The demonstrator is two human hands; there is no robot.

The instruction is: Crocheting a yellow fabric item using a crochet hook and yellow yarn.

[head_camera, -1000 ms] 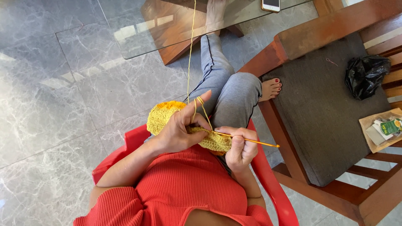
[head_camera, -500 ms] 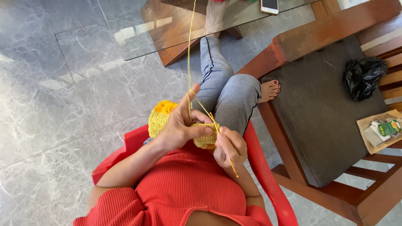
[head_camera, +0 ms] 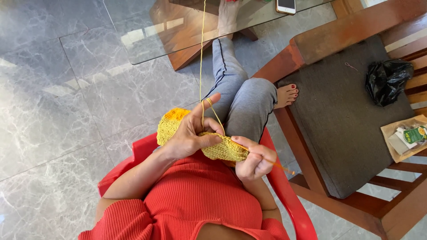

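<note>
- Resting in the person's lap, the yellow crochet piece (head_camera: pixel 222 150) sits between both hands, above the red top (head_camera: pixel 200 200).
- The left hand (head_camera: pixel 189 133) pinches the piece's upper edge with thumb and fingers closed on it; the index finger sticks up with the yellow yarn (head_camera: pixel 202 53) looped over it.
- The yarn runs straight up from that finger toward the glass surface (head_camera: pixel 178 26).
- The right hand (head_camera: pixel 253 162) has its fingers curled tight around a thin crochet hook (head_camera: pixel 271 162), whose tip meets the piece's right end.
- The person sits in a red plastic chair (head_camera: pixel 289 204), legs in grey trousers (head_camera: pixel 249 98) crossed.
- A bare foot (head_camera: pixel 287 94) rests on the dark cushion (head_camera: pixel 347 111) of a wooden chair (head_camera: pixel 338 33).
- A black bag (head_camera: pixel 387 80) and a packet (head_camera: pixel 407 137) lie on that cushion; a phone (head_camera: pixel 285 6) lies on the glass.
</note>
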